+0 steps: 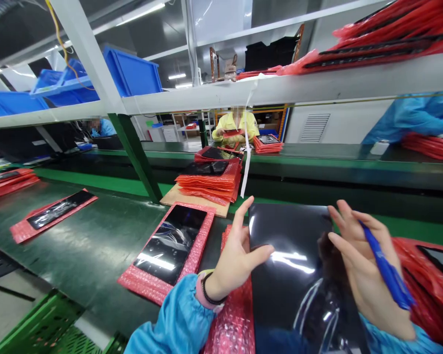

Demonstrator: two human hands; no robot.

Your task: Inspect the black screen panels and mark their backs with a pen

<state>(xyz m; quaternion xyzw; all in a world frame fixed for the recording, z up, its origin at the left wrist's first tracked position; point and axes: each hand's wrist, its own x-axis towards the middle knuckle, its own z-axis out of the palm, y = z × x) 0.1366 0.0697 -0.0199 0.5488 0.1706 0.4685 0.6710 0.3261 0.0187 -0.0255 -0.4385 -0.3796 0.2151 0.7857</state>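
Note:
A glossy black screen panel (pixel 280 290) is tilted up in front of me, its lower end cut off by the frame. My left hand (pixel 238 260) grips its left edge, thumb over the front face. At the right edge, my right hand (pixel 372 265) steadies the panel between thumb and fingers. A blue pen (pixel 386 270) is tucked among the fingers of that same hand. Red bubble wrap (pixel 234 314) lies under and left of the panel. Further left, another black screen (pixel 173 241) rests on a red bubble-wrap sleeve (pixel 131 279).
Stacked red sleeves (pixel 210 184) stand on a wooden board (pixel 221 210) beyond my hands. More wrapped screens (pixel 424 280) lie at the right. A green post (pixel 135 157) rises from the bench; a shelf (pixel 206 98) spans overhead. Co-workers sit opposite. A green crate (pixel 47 324) is at lower left.

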